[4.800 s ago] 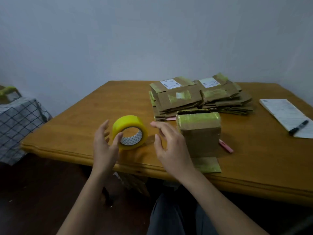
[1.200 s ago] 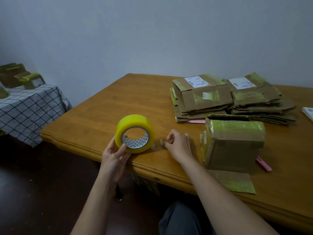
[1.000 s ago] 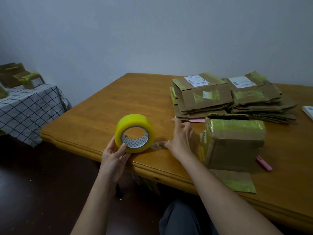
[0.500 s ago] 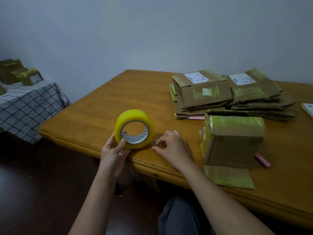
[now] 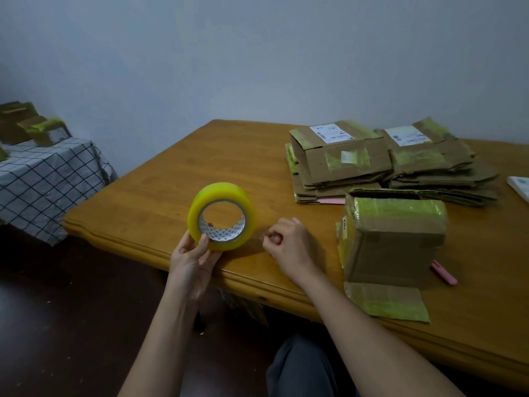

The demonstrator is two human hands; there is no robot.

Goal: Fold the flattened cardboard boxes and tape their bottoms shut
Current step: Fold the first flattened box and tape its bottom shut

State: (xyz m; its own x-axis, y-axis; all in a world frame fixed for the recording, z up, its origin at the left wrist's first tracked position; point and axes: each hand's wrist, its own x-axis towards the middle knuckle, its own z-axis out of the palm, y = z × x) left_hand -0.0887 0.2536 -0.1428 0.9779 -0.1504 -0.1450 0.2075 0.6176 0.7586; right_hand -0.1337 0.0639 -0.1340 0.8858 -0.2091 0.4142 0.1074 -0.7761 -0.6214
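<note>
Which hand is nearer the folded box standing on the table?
Right. The right hand sits just left of the folded box, fingers curled. The left hand is farther left, holding the tape roll.

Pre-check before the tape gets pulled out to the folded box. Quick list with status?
1. Tape roll steadied: ok, the left hand holds it upright on the table, thumb on the core's rim.
2. Free tape end held: cannot tell, the right hand has its fingertips pinched together beside the roll, but the clear tape barely shows.
3. Folded box within reach: ok, it stands just right of the right hand.
4. Box seam facing up: ok, its top face is turned up and carries yellow-green tape.
5. Cutter handy: cannot tell, the pink tool lies beside the box; its kind is unclear.
</note>
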